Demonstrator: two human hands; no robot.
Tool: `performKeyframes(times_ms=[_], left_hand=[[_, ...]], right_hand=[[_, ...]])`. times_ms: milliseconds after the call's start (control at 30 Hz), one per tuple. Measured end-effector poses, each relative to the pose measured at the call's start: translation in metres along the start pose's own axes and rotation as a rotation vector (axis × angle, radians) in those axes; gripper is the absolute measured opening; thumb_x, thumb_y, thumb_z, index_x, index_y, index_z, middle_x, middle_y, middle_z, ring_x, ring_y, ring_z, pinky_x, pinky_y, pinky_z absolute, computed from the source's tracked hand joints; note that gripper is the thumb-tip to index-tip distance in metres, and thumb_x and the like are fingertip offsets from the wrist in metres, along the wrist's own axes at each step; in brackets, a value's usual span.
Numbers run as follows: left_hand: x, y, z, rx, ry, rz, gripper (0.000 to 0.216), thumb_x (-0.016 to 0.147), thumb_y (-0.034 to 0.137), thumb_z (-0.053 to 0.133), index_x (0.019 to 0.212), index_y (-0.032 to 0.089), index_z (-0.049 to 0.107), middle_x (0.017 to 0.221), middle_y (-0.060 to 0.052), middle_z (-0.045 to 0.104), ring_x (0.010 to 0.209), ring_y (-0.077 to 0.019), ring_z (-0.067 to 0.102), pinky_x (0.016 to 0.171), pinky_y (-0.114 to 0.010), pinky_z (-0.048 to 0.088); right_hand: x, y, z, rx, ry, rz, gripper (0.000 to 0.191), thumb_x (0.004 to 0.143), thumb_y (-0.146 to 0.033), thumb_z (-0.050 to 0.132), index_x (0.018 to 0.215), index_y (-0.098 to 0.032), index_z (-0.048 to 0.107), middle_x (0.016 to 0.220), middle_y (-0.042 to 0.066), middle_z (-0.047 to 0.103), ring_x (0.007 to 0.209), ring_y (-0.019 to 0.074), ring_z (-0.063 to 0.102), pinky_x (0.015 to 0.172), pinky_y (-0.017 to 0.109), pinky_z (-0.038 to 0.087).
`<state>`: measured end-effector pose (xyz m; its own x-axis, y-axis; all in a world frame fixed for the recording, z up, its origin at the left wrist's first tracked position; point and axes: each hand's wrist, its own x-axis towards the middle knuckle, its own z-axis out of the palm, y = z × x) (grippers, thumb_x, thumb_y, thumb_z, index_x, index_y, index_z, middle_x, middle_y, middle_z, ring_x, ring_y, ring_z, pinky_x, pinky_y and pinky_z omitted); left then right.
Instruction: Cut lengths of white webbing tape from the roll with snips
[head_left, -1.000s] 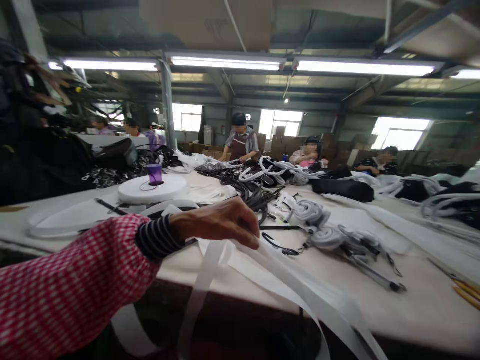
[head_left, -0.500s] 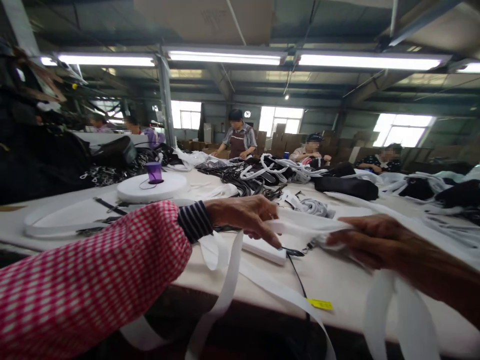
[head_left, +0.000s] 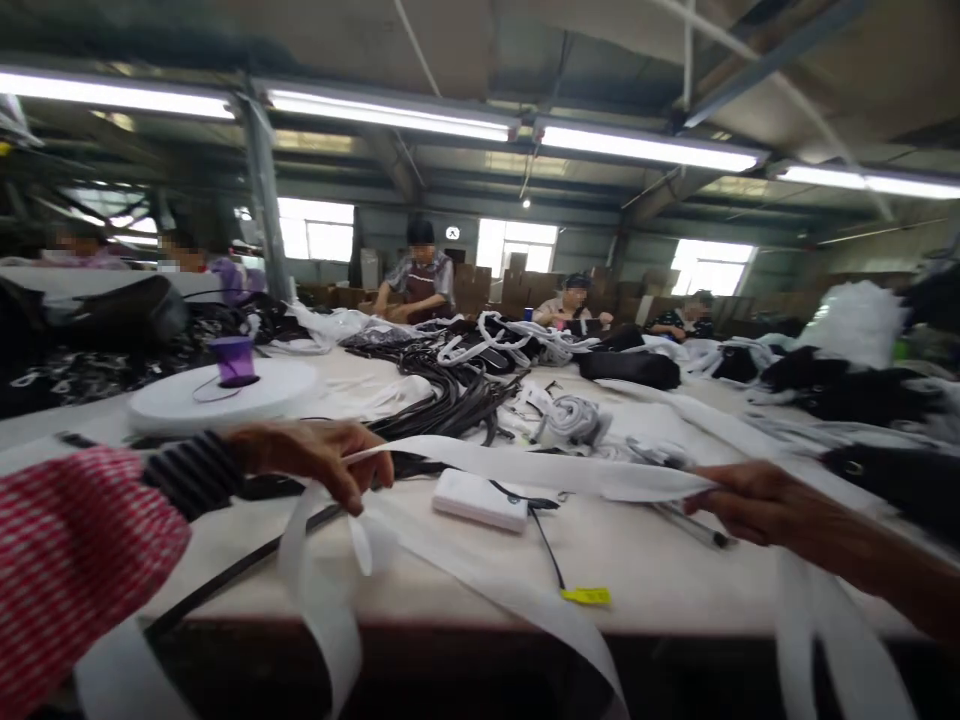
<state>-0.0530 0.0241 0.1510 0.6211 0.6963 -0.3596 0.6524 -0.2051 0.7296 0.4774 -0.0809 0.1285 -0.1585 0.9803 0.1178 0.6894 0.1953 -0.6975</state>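
Observation:
A long white webbing strap (head_left: 525, 468) stretches between my two hands above the table. My left hand (head_left: 319, 460), below a striped cuff and a red checked sleeve, pinches one end of that stretch. At the right, my right hand (head_left: 757, 500) grips the other end, with the fingers closed over it. Loops of the strap hang from both hands past the front edge of the table (head_left: 675, 580). Behind the strap lies a small white box-like block (head_left: 480, 500), with a black cord on it and a yellow tag (head_left: 586, 597) at the cord's end.
A white roll (head_left: 172, 395) with a purple spool (head_left: 234, 360) on top stands at the left. Black straps (head_left: 450, 395), a coiled white strap (head_left: 574, 418) and black pouches (head_left: 630, 368) are heaped farther back. Co-workers (head_left: 421, 275) work across the table.
My hands have moved apart, with the left going left, and the strap between them is longer. The camera view has turned to the right.

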Motion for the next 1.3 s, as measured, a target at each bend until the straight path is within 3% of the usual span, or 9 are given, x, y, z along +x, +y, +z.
performKeyframes(times_ms=[100, 200, 367, 533, 633, 833, 967, 1200, 1300], left_hand=[[-0.001, 0.018, 0.008, 0.114, 0.127, -0.015, 0.063, 0.067, 0.045, 0.092, 0.125, 0.027, 0.076, 0.121, -0.007, 0.075, 0.114, -0.0326, 0.066, 0.09, -0.03, 0.054], [-0.001, 0.057, 0.022, 0.169, 0.223, 0.078, 0.073, 0.074, 0.056, 0.086, 0.141, 0.035, 0.066, 0.154, -0.005, 0.057, 0.138, -0.0386, 0.053, 0.105, -0.037, 0.05], [0.012, 0.12, 0.051, 0.287, 0.259, 0.307, 0.099, 0.079, 0.062, 0.081, 0.162, 0.031, 0.037, 0.171, -0.007, 0.032, 0.155, -0.0375, 0.029, 0.124, -0.047, 0.027], [0.046, 0.142, 0.086, 0.211, 0.064, 0.667, 0.048, 0.094, 0.031, 0.07, 0.14, 0.016, 0.064, 0.146, -0.011, 0.063, 0.133, -0.0255, 0.057, 0.114, -0.033, 0.038], [0.068, 0.14, 0.109, 0.14, -0.112, 0.705, 0.031, 0.098, 0.029, 0.063, 0.121, 0.01, 0.074, 0.12, -0.013, 0.074, 0.109, -0.0233, 0.067, 0.095, -0.029, 0.047], [0.087, 0.112, 0.148, -0.113, -0.174, 0.53, 0.043, 0.098, 0.051, 0.063, 0.11, 0.012, 0.075, 0.09, -0.004, 0.066, 0.076, -0.0141, 0.055, 0.066, -0.024, 0.038], [0.082, 0.093, 0.166, -0.386, -0.252, 0.338, 0.043, 0.095, 0.054, 0.065, 0.102, 0.012, 0.072, 0.087, -0.004, 0.064, 0.074, -0.0148, 0.055, 0.064, -0.023, 0.038], [0.064, 0.082, 0.178, -0.554, -0.157, 0.253, 0.056, 0.096, 0.067, 0.056, 0.081, 0.014, 0.066, 0.072, -0.001, 0.058, 0.059, -0.0105, 0.04, 0.055, -0.023, 0.028], [0.068, 0.071, 0.183, -0.738, -0.16, 0.199, 0.063, 0.097, 0.072, 0.048, 0.083, 0.014, 0.067, 0.066, -0.004, 0.06, 0.054, -0.0111, 0.04, 0.052, -0.024, 0.024]], right_hand=[[0.005, -0.035, 0.019, -0.033, -0.115, 0.035, 0.045, 0.091, -0.055, 0.064, 0.093, -0.013, 0.079, 0.064, 0.001, 0.05, 0.059, 0.012, 0.045, 0.053, 0.025, 0.038], [0.008, -0.065, 0.03, -0.089, -0.119, 0.038, 0.041, 0.09, -0.05, 0.063, 0.098, -0.013, 0.079, 0.08, 0.005, 0.057, 0.066, 0.0134, 0.051, 0.055, 0.024, 0.042], [0.003, -0.088, 0.048, -0.172, -0.234, -0.038, 0.036, 0.093, -0.044, 0.057, 0.093, -0.014, 0.076, 0.075, 0.002, 0.053, 0.064, 0.0126, 0.049, 0.057, 0.024, 0.041], [-0.008, -0.091, 0.066, -0.26, -0.279, -0.125, 0.036, 0.101, -0.045, 0.054, 0.086, -0.016, 0.069, 0.076, 0.002, 0.057, 0.068, 0.0124, 0.051, 0.061, 0.024, 0.039], [-0.018, -0.089, 0.071, -0.292, -0.273, -0.209, 0.038, 0.103, -0.045, 0.053, 0.083, -0.016, 0.068, 0.075, 0.001, 0.059, 0.069, 0.0131, 0.052, 0.064, 0.026, 0.037], [-0.026, -0.075, 0.074, -0.214, -0.343, -0.142, 0.039, 0.104, -0.04, 0.051, 0.073, -0.016, 0.054, 0.067, -0.003, 0.049, 0.065, 0.011, 0.047, 0.063, 0.027, 0.032], [-0.025, -0.065, 0.079, -0.173, -0.368, -0.127, 0.031, 0.101, -0.031, 0.053, 0.074, -0.016, 0.056, 0.069, -0.002, 0.051, 0.07, 0.0116, 0.049, 0.067, 0.026, 0.033], [-0.024, -0.05, 0.09, 0.229, -0.552, 0.002, 0.046, 0.102, -0.059, 0.054, 0.115, -0.017, 0.067, 0.063, -0.005, 0.049, 0.054, 0.0084, 0.042, 0.051, 0.022, 0.03], [-0.025, -0.046, 0.103, 0.351, -0.541, -0.033, 0.052, 0.105, -0.061, 0.048, 0.108, -0.013, 0.068, 0.063, -0.003, 0.051, 0.057, 0.008, 0.045, 0.056, 0.021, 0.034]])
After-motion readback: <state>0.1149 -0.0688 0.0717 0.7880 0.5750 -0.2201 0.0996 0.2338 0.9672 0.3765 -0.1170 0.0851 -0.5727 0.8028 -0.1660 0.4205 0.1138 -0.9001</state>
